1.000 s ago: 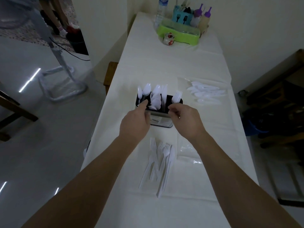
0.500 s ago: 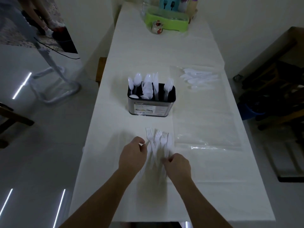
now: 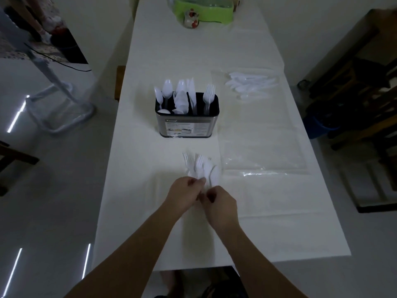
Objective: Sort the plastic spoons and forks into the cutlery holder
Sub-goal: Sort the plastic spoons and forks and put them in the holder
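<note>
I note a green tray (image 3: 217,15) at the far end of the table (image 3: 150,61); a small patterned jar (image 3: 191,19) just before it.

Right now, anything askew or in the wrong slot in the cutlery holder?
Mostly tidy. One spoon in the cutlery holder's left compartment lies low near the rim while its neighbours stand upright. A lone fork stands in the right compartment. Nothing looks spilled or broken.

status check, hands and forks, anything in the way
Left hand and right hand both grip the fork bundle near the table edge. Cutlery holder ahead, part filled. Path to holder looks clear.
</note>
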{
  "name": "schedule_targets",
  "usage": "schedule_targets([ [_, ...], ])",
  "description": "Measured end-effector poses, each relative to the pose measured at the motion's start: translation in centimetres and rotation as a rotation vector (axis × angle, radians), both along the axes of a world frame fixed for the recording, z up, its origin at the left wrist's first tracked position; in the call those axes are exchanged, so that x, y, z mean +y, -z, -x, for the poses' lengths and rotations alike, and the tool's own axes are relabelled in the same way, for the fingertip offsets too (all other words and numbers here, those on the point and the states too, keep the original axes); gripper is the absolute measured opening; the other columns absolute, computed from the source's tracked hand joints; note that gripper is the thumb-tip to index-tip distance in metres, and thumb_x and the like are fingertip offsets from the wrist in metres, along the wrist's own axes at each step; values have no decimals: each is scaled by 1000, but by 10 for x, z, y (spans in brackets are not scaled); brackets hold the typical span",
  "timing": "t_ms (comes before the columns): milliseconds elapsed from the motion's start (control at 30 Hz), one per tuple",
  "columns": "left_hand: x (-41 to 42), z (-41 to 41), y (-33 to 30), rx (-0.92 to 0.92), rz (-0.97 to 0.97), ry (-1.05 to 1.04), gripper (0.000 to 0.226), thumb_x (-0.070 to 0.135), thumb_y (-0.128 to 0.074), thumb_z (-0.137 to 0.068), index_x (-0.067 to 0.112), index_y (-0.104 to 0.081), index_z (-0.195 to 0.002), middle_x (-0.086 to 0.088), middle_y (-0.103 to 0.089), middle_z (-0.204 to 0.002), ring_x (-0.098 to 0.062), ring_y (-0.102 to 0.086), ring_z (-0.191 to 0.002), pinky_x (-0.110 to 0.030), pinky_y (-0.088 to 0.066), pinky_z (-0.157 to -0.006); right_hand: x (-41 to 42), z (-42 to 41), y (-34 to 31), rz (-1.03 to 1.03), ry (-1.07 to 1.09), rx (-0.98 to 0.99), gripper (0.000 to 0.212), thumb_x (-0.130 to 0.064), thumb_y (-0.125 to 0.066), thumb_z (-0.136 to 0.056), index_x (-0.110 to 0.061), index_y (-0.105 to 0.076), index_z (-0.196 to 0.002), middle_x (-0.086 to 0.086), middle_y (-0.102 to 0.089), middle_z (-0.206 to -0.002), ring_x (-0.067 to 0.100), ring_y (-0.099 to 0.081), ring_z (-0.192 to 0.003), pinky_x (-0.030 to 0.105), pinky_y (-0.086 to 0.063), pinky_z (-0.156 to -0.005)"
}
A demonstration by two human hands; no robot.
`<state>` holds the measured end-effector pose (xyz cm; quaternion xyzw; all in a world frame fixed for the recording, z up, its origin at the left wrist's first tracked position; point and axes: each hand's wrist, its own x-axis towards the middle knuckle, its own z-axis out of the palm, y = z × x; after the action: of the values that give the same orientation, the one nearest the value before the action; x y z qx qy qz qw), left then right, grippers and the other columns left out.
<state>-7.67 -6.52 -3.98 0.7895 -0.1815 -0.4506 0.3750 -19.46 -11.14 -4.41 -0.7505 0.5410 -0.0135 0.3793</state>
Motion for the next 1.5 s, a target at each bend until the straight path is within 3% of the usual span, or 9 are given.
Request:
schedule_targets([
  [200, 3, -7, -4, -109, -9, -83, 32, 28, -49, -98, 9, -71, -85, -4, -71, -76, -16, -67, -72, -31, -52, -72, 20, -2, -3, 90, -126, -115, 21, -38, -57, -93, -19, -65, -98, -3, -68, -84, 14, -63, -75, 25, -48, -68],
  [400, 19, -18, -2, 118, 14, -344, 30, 27, -42, -103, 8, -64, -95, -9, -54, -68, -19, -55, -54, -30, -47, -52, 10, 11, 11, 90, 66, 239, 26, -37, -49, -95, -13, -57, -101, 3, -63, -94, 24, -64, -87, 33, -51, -73],
  [533, 27, -14, 1, 212, 19, -374, 27, 23, -44, -101, 9, -66, -94, -7, -54, -65, -18, -48, -52, -27, -39, -50, 11, 9, 13, 34, 104, 254, 24, -30, -49, -89, -10, -61, -81, 4, -65, -75, 23, -65, -72, 31, -53, -62],
  [633, 31, -7, 1, 270, 17, -379, 25, 21, -48, -98, 6, -67, -94, -7, -58, -68, -16, -45, -50, -26, -37, -48, 19, 9, 9, -6, 177, 213, 22, -28, -51, -85, -13, -58, -71, 0, -58, -65, 16, -57, -59, 24, -43, -51],
  [900, 45, -6, 8, 142, 33, -261, 31, 36, -64, -86, 7, -71, -79, -14, -72, -77, -28, -68, -73, -40, -56, -68, 61, -24, -6, 43, -135, -56, 20, -28, -49, -96, -18, -66, -91, -2, -65, -77, 12, -57, -68, 23, -44, -64],
  [1100, 53, -25, 12, -45, -22, -289, 28, 31, -51, -95, 8, -66, -88, -8, -66, -75, -21, -61, -68, -29, -46, -62, 54, -21, 1, 139, -6, 84, 17, -35, -47, -95, -22, -58, -91, -2, -65, -84, 20, -65, -77, 38, -56, -70],
  [1167, 50, -25, 14, -12, -15, -293, 29, 33, -49, -95, 8, -62, -90, -11, -61, -78, -27, -63, -66, -34, -53, -64, 46, -14, 2, 142, 83, 130, 14, -32, -49, -95, -19, -53, -100, -1, -60, -95, 23, -63, -84, 35, -53, -71],
  [1267, 45, -19, 13, 53, -9, -267, 25, 28, -50, -94, 8, -53, -79, -9, -51, -69, -23, -52, -51, -28, -41, -48, 37, -4, 6, 117, 153, 223, 22, -31, -48, -97, -11, -49, -107, 5, -56, -103, 29, -63, -90, 34, -48, -69],
  [1500, 41, -13, 13, 129, -1, -268, 27, 31, -59, -89, 5, -61, -82, -9, -58, -73, -20, -46, -55, -27, -36, -49, 25, 1, 6, 28, 197, 229, 17, -25, -50, -87, -10, -60, -87, 4, -65, -82, 24, -63, -78, 36, -56, -71],
])
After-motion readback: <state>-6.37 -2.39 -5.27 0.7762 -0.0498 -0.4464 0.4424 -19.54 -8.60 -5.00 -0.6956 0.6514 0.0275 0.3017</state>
